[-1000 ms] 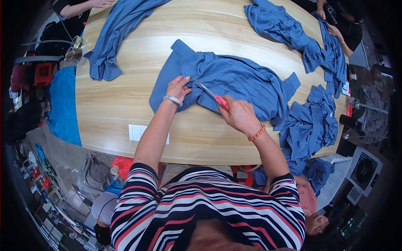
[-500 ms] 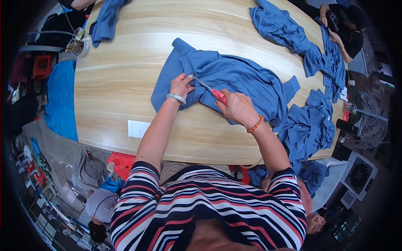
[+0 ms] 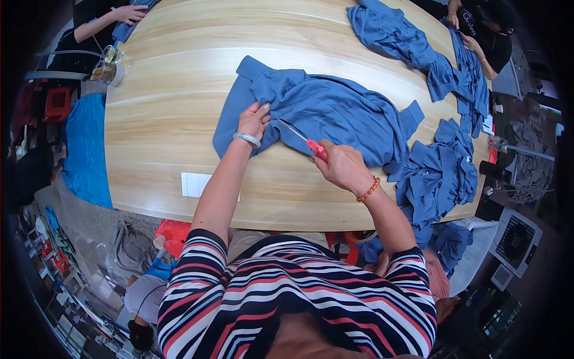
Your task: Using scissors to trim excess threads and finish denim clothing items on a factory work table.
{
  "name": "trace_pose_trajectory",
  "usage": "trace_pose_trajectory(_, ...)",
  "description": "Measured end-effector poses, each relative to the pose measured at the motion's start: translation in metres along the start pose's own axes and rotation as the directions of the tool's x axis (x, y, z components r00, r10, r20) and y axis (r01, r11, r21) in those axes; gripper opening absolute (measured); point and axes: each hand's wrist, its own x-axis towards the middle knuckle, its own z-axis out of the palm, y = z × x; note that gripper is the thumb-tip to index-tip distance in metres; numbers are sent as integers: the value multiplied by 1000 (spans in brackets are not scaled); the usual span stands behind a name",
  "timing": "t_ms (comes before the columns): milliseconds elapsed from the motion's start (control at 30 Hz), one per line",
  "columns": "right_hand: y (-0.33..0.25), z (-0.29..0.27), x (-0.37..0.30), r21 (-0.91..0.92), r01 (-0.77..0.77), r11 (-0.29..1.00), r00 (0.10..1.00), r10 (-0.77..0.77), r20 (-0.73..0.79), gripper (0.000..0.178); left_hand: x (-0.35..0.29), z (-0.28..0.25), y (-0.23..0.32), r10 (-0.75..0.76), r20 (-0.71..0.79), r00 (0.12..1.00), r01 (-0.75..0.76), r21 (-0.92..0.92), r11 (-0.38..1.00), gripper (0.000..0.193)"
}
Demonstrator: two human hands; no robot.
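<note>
A blue garment point(image 3: 335, 107) lies bunched across the table in front of me, its collar-like folded end at the upper left. My left hand point(image 3: 254, 122), with a pale bangle at the wrist, pinches the cloth at the garment's left part. In my right hand point(image 3: 345, 167) are red-handled scissors point(image 3: 317, 150), held over the garment's lower edge. Their slim metal blades point up and left toward my left hand, a little apart from its fingers. Whether the blades are parted is too fine to tell.
More blue garments point(image 3: 439, 173) are heaped at the table's right, and others point(image 3: 394, 39) lie at the far right. A white paper point(image 3: 194, 185) rests near the front edge of the wooden table point(image 3: 149, 137). Co-workers handle blue cloth at both far corners. Jars point(image 3: 109, 72) stand far left.
The scissors have drawn back right and down, away from my left fingertips. My left hand still pinches the cloth. At the far left, a co-worker's hand has come into view on blue cloth.
</note>
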Motion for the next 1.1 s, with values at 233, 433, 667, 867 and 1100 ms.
trace_pose_trajectory(233, -6, 7, -8, 29, -30, 999, 999, 31, -37, 29, 6, -11, -6, 49, 89, 995, -52, 37, 998, 16)
trace_pose_trajectory(433, 5, 19, -16, 113, -43, 993, 992, 56, -110, 28, -6, -6, -2, 5, 52, 999, 3, -139, 990, 21)
trace_pose_trajectory(667, -4, 25, -23, 32, 1, 999, 999, 0, -34, 28, -7, -6, -10, 66, 19, 998, -65, -47, 997, 13)
trace_pose_trajectory(867, 22, 33, -29, 185, -44, 982, 963, 91, -254, 25, -64, 4, 3, 518, 550, 655, -590, 801, -104, 51)
trace_pose_trajectory(1100, 45, 53, -48, 161, -109, 981, 970, 140, -198, 27, -97, -91, 14, 349, 572, 742, -271, 733, -624, 53)
